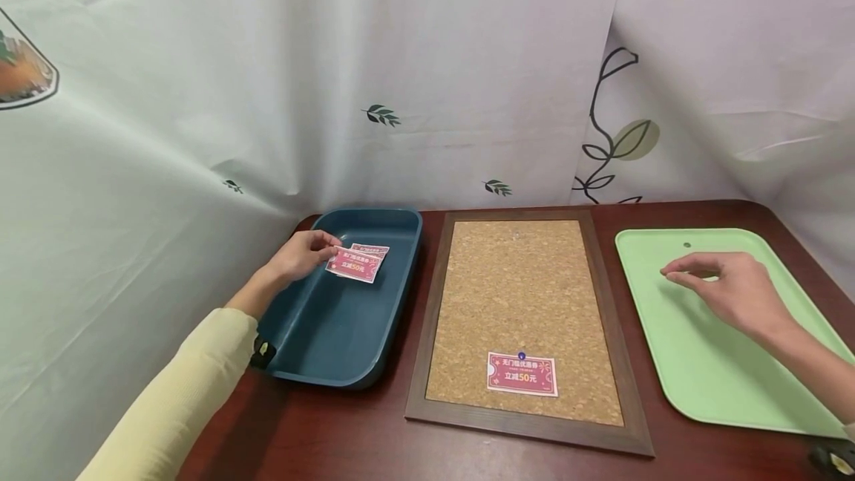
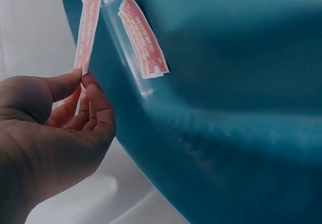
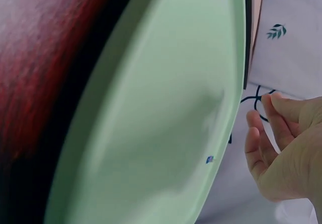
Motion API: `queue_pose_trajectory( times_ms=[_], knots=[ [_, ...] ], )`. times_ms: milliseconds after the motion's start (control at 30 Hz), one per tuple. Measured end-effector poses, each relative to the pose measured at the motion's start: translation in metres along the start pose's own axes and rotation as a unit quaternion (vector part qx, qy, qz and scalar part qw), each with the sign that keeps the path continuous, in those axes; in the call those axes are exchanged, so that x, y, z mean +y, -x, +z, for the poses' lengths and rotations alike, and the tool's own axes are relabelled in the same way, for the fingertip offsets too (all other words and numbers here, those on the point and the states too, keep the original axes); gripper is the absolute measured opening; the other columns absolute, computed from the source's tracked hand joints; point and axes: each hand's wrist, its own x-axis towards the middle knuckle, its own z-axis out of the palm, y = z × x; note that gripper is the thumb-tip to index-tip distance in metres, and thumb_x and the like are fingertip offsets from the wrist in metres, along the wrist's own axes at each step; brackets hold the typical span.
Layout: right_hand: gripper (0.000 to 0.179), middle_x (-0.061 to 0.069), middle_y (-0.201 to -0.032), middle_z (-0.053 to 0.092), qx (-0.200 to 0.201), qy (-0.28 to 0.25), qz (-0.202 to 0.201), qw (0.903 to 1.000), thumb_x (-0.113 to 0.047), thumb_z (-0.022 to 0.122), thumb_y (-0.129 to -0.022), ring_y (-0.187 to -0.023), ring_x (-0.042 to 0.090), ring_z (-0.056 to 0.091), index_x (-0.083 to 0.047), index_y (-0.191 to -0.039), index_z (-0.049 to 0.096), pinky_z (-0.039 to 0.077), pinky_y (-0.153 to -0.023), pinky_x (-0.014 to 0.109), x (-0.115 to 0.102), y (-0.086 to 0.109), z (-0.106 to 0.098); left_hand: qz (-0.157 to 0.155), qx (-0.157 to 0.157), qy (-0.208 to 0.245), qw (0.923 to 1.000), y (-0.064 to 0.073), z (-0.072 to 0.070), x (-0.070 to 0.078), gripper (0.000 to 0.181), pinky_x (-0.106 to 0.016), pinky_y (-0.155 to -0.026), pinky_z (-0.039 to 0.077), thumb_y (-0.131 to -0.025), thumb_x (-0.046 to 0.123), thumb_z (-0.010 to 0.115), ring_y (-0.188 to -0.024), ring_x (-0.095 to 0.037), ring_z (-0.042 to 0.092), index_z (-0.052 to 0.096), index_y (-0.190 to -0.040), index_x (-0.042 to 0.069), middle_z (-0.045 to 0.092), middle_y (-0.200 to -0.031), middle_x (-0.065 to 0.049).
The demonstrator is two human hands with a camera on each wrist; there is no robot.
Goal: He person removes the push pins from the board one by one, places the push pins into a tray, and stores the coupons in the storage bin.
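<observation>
My left hand [image 1: 303,252] pinches one end of a pink and white paper coupon [image 1: 355,264] between thumb and fingers, over the blue tray [image 1: 337,344]. Beneath it, inside that tray, lie more pink coupons [image 2: 143,39], overlapping. My right hand [image 1: 735,288] hovers over the green tray [image 1: 721,384], its thumb and index fingertips brought together; I cannot tell whether something small is between them. A dark blue pushpin [image 3: 210,159] lies on the green tray near its far edge. Another coupon [image 1: 521,375] hangs near the bottom of the corkboard [image 1: 514,303], under a blue pushpin [image 1: 522,355].
The wood-framed corkboard lies between the two trays on a dark red table [image 1: 300,429]. Near the board's top is a small clear pin [image 1: 515,234]. A pale printed curtain [image 1: 454,80] hangs behind the table and along its left side.
</observation>
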Motion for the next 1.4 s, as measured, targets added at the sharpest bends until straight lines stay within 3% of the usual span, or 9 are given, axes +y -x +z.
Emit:
queue_pose_trajectory(
  times_ms=[100, 300, 567, 933, 1200, 1400],
  knots=[
    [0.006, 0.020, -0.101, 0.078, 0.004, 0.000, 0.002, 1.0000, -0.014, 0.082, -0.094, -0.083, -0.025, 0.046, -0.009, -0.097, 0.084, 0.039, -0.064, 0.018, 0.004, 0.000, 0.000, -0.008, 0.002, -0.003, 1.0000, -0.002, 0.000, -0.001, 0.025, -0.033, -0.079, 0.047, -0.109, 0.013, 0.061, -0.102, -0.038, 0.060, 0.066, -0.125, -0.006, 0.068, -0.115, -0.023],
    [0.009, 0.015, -0.091, 0.076, 0.009, 0.009, 0.018, 0.9998, -0.013, 0.081, -0.094, -0.070, -0.009, 0.050, -0.006, -0.099, 0.082, 0.038, -0.056, 0.025, 0.010, 0.000, -0.001, -0.020, 0.003, -0.015, 0.9997, -0.007, 0.004, -0.005, 0.024, -0.037, -0.084, 0.049, -0.110, 0.011, 0.059, -0.102, -0.036, 0.060, 0.065, -0.124, -0.008, 0.066, -0.118, -0.026],
    [0.012, 0.018, -0.091, 0.077, 0.004, 0.021, 0.032, 0.9993, -0.015, 0.079, -0.096, -0.068, -0.010, 0.050, -0.003, -0.100, 0.082, 0.039, -0.055, 0.026, 0.013, 0.001, -0.003, -0.055, -0.002, -0.024, 0.9982, -0.015, 0.009, -0.014, 0.021, -0.043, -0.090, 0.051, -0.109, 0.013, 0.060, -0.102, -0.035, 0.058, 0.063, -0.121, -0.005, 0.064, -0.117, -0.024],
    [0.008, 0.006, -0.078, 0.074, 0.011, 0.034, 0.016, 0.9992, -0.009, 0.080, -0.093, -0.062, -0.005, 0.050, -0.002, -0.096, 0.081, 0.037, -0.053, 0.028, 0.019, 0.001, -0.004, -0.090, -0.018, -0.024, 0.9955, -0.025, 0.013, -0.026, 0.023, -0.047, -0.096, 0.051, -0.109, 0.013, 0.060, -0.102, -0.034, 0.058, 0.060, -0.123, -0.006, 0.063, -0.116, -0.025],
    [0.009, 0.009, -0.078, 0.075, -0.016, 0.046, 0.026, 0.9985, -0.012, 0.077, -0.094, -0.064, -0.010, 0.052, -0.004, -0.095, 0.081, 0.040, -0.057, 0.029, 0.025, 0.001, -0.007, -0.099, -0.021, -0.019, 0.9947, -0.030, 0.017, -0.029, 0.022, -0.036, -0.080, 0.050, -0.108, 0.011, 0.062, -0.093, -0.029, 0.058, 0.060, -0.122, -0.006, 0.063, -0.111, -0.023],
    [0.009, 0.012, -0.082, 0.077, -0.029, 0.052, 0.033, 0.9977, -0.014, 0.078, -0.094, -0.065, -0.011, 0.053, -0.006, -0.095, 0.082, 0.041, -0.057, 0.028, 0.032, 0.000, -0.008, -0.101, -0.019, -0.024, 0.9944, -0.031, 0.019, -0.029, 0.021, -0.034, -0.077, 0.048, -0.107, 0.011, 0.063, -0.092, -0.029, 0.057, 0.061, -0.119, -0.006, 0.063, -0.109, -0.021]
  ],
)
